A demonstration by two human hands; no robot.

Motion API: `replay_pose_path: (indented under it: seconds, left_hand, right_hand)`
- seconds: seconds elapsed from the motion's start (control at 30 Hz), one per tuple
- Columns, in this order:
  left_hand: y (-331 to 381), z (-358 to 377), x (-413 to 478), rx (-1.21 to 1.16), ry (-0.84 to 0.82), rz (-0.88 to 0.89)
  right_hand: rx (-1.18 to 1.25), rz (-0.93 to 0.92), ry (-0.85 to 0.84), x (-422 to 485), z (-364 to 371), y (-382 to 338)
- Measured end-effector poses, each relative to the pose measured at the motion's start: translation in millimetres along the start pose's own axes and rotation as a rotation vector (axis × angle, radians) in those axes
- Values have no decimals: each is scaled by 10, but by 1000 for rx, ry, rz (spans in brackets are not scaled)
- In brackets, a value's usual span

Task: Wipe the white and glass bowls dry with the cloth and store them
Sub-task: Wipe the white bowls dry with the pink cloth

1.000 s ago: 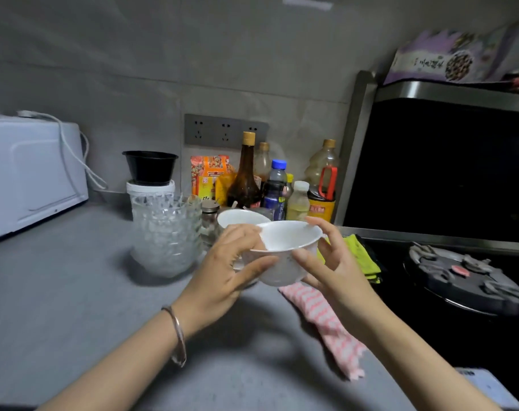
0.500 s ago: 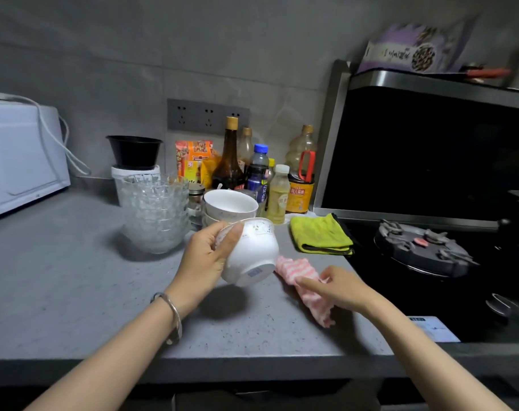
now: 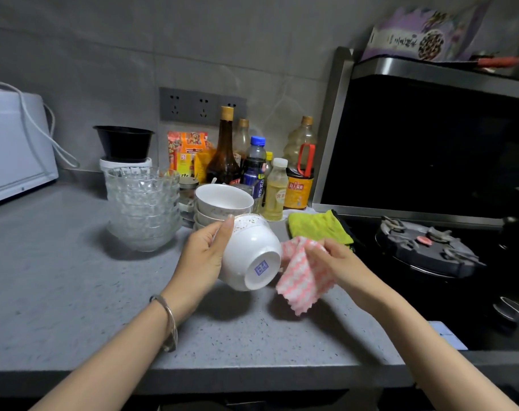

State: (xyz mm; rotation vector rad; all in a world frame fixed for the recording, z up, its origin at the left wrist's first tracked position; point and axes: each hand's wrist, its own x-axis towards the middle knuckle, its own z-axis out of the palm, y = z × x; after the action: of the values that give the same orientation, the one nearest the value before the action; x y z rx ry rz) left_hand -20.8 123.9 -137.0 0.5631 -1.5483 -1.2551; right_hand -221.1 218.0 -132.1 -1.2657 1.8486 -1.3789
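Note:
My left hand [image 3: 204, 256] grips a white bowl [image 3: 250, 256] by its rim, tilted so its base with a blue stamp faces me, above the grey counter [image 3: 74, 286]. My right hand [image 3: 338, 259] holds a pink-and-white checked cloth [image 3: 302, 274] lifted off the counter, right beside the bowl's foot. Behind the held bowl stands a stack of white bowls [image 3: 222, 203]. Left of them is a stack of glass bowls [image 3: 144, 206].
A yellow-green cloth [image 3: 317, 226] lies by the stove edge. Bottles and sauce packets [image 3: 252, 167] crowd the back wall. A black bowl [image 3: 124, 142] sits on a white tub. A white microwave [image 3: 12, 143] stands at left, a gas hob [image 3: 427, 250] at right.
My right hand picked the pink cloth up from the counter and brought it to the bowl. My left hand turned the bowl so its base faces me.

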Motion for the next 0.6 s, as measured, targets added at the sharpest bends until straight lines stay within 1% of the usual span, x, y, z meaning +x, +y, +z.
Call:
replay_pose_path:
  seconds: [0.17,0.23,0.3,0.37,0.43,0.53,0.6]
  left_hand:
    - [4,-54,29,67,6,-33]
    - [20,-65,34,93,12,-18]
    - [32,-82,52,135,1,6]
    - [28,-114,85,202,-30,40]
    - [8,-141,81,254,-59,86]
    - [-35,-136,-9,391,-97,234]
    - [-67,-113,-63,493,-92,335]
  right_hand:
    - [-83,-302,122,21,-28,-162]
    - [-199,-390,160,40,-78,-251]
    - [-267,-412,137,50,-147,-358]
    - [-268,-398,62,53,-212,-463]
    - [-237,-395,25,65,-264,-531]
    - [-194,-385,40,93,-297,-546]
    - [-191,-382,36,89,-287,-510]
